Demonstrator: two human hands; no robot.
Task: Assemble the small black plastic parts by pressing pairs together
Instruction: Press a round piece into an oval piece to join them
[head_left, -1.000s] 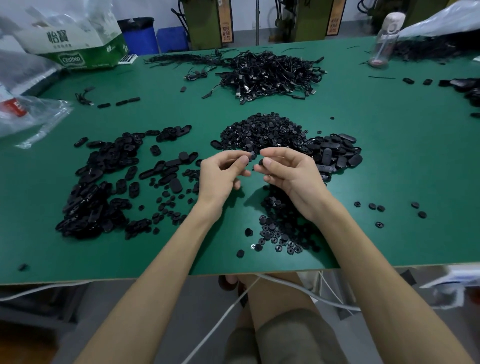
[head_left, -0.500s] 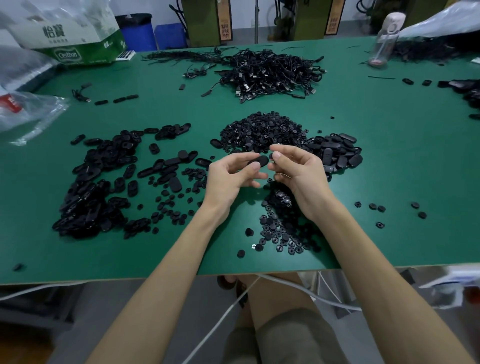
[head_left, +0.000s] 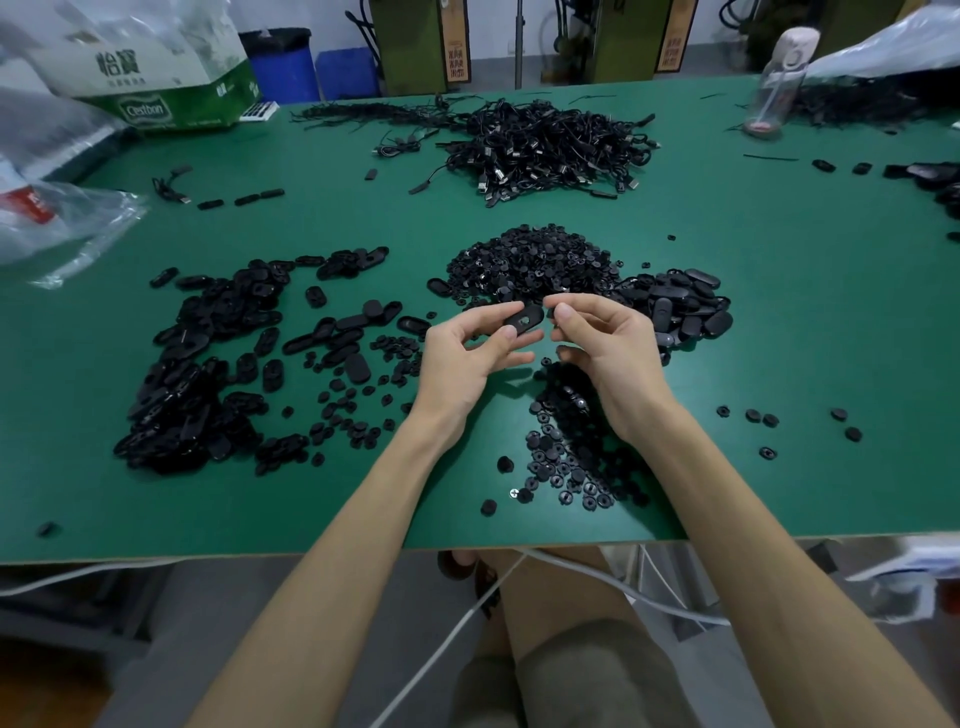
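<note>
My left hand (head_left: 470, 356) pinches a flat black oval part (head_left: 525, 318) between thumb and fingers, above the green table (head_left: 779, 338); a round hole shows in the part. My right hand (head_left: 605, 340) hovers just right of it with fingers curled and thumb and forefinger close together; I cannot tell whether it holds a small piece. Small round black pieces (head_left: 566, 457) lie in a heap under my right wrist. A bigger mound of round pieces (head_left: 530, 260) sits behind my hands. Black oval parts (head_left: 685, 306) are piled to the right.
A wide spread of oval parts (head_left: 208, 364) covers the left of the table. A tangle of black cables (head_left: 550, 145) lies at the back. A plastic bag (head_left: 62, 218) and a carton (head_left: 156, 78) stand far left, a bottle (head_left: 774, 88) far right. A white cord (head_left: 467, 613) hangs below the table edge.
My hands, pressed together a second ago, have drawn slightly apart. The oval part now shows in my left hand, turned flat towards me.
</note>
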